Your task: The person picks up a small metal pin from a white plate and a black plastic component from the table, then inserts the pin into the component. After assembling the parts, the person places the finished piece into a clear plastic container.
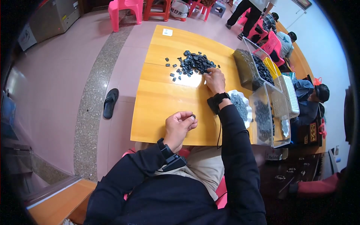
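Your table is honey-yellow wood, strewn with a pile of black parts. Your sleeves are navy, both wrist straps black. Beside you sit clear bins and a white dish. The floor is pale pink with a speckled grey band; the chairs are bright pink, the sandal black.

Light: even and bright, glare pooling on the yellow table just below the pile of dark parts | Shadows: lying soft and short | Edges: fisheye bending lines, corners going black | Focus: staying sharp around the table, softening toward the rim
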`<state>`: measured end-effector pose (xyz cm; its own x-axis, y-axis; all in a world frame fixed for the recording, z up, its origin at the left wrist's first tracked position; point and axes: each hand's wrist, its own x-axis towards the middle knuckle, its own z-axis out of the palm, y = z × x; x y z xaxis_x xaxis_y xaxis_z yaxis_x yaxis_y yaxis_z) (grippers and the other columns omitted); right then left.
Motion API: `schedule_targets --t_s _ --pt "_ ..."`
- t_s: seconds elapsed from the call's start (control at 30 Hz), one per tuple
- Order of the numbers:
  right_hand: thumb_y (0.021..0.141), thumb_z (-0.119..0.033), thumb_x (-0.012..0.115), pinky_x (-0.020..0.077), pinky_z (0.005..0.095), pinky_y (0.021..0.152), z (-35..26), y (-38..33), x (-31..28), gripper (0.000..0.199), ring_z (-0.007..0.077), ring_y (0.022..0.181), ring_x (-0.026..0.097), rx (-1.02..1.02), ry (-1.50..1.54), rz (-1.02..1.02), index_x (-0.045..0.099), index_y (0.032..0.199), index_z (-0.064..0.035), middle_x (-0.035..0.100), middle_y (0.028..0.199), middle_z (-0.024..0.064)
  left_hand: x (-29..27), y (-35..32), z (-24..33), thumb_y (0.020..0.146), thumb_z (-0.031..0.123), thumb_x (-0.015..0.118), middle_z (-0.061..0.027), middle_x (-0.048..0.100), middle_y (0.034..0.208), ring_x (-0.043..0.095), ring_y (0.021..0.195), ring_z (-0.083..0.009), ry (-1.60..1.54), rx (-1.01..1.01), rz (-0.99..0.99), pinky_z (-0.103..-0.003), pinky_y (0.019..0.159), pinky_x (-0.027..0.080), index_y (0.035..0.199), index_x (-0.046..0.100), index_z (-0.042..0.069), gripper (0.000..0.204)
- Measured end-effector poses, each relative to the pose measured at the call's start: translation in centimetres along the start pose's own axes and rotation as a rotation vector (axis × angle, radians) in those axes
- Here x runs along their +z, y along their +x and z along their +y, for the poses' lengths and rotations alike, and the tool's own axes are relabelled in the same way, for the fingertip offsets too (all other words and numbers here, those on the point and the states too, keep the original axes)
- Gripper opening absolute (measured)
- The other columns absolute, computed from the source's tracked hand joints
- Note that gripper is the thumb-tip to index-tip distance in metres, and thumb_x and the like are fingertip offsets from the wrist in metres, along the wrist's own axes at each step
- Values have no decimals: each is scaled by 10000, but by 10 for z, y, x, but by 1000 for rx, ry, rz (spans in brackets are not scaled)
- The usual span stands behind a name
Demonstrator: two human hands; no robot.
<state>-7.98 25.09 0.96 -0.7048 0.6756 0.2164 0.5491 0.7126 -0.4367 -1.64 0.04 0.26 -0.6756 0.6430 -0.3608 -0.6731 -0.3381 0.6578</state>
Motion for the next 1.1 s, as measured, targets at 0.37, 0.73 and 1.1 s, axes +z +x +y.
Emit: schedule_targets --t_s 0.37,0.73,1.1 --pt "770 -131 596 531 344 673 -4 -14 -16 290 274 729 672 -97 63 12 660 1006 25 676 806 160 -1 1 -2 888 11 592 -107 640 935 648 810 -152 -14 1 -25 -245 736 561 1034 565 -45 159" --pt "900 -129 605 524 227 615 3 -116 -55 222 114 699 628 208 1116 -418 555 1064 11 595 861 30 -1 -1 3 882 9 593 -88 634 915 637 783 -140 -27 17 -33 -247 721 555 1030 569 -39 157" --pt "917 -87 583 560 328 800 30 -173 -60 292 169 845 624 279 1772 -552 534 1187 11 599 994 93 -1 -2 -1 889 14 592 -97 639 943 648 823 -160 18 11 -42 -255 748 564 1029 574 -24 146"
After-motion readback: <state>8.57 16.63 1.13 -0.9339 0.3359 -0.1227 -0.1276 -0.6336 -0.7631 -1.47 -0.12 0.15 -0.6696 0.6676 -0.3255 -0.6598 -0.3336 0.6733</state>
